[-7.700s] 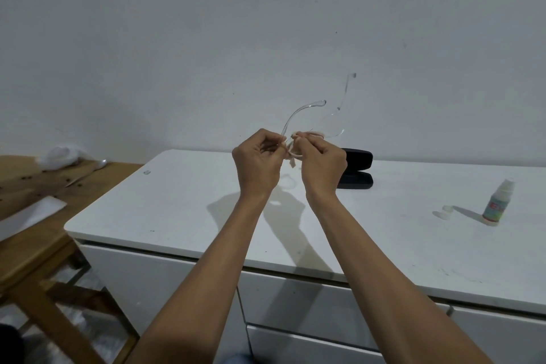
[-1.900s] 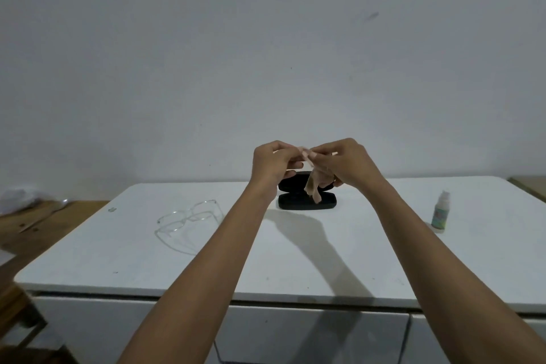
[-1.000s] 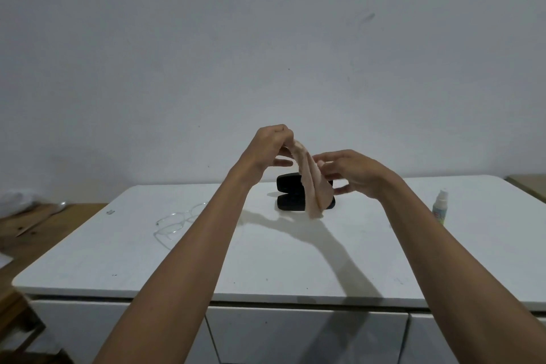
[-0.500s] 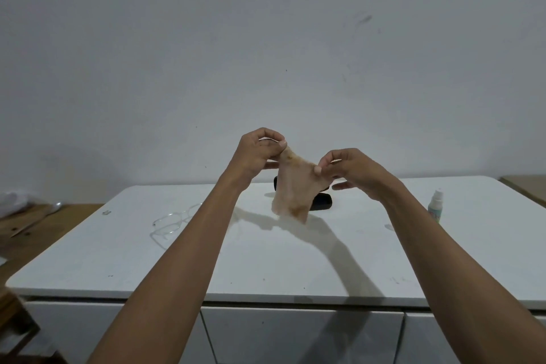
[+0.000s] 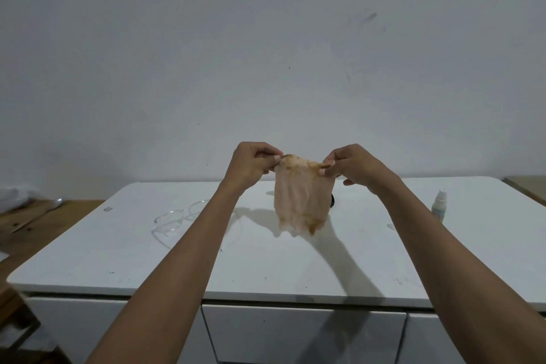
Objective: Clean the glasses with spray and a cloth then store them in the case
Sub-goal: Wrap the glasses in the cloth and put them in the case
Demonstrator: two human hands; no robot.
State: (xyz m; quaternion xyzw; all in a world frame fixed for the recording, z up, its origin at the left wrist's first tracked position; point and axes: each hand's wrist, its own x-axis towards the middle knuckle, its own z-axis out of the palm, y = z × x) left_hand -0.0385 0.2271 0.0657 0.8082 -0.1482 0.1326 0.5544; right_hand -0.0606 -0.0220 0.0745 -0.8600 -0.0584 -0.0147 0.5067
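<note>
A thin peach-coloured cloth (image 5: 300,204) hangs spread out in the air above the white cabinet top (image 5: 266,260). My left hand (image 5: 251,165) pinches its upper left corner and my right hand (image 5: 351,167) pinches its upper right corner. The clear-framed glasses (image 5: 174,220) lie on the cabinet top to the left, partly behind my left forearm. The black case (image 5: 331,201) is almost wholly hidden behind the cloth; only a sliver shows at the cloth's right edge. A small spray bottle (image 5: 439,206) stands upright at the right.
A wooden table (image 5: 35,221) adjoins the cabinet on the left, with a white crumpled item (image 5: 14,195) at its back. Drawer fronts (image 5: 295,334) run below the cabinet top. A plain wall (image 5: 266,53) rises behind.
The glasses, held up 7.7 s ago, now lie on the cabinet. Over the last second my hands have moved apart, unfolding the bunched cloth into a flat hanging sheet.
</note>
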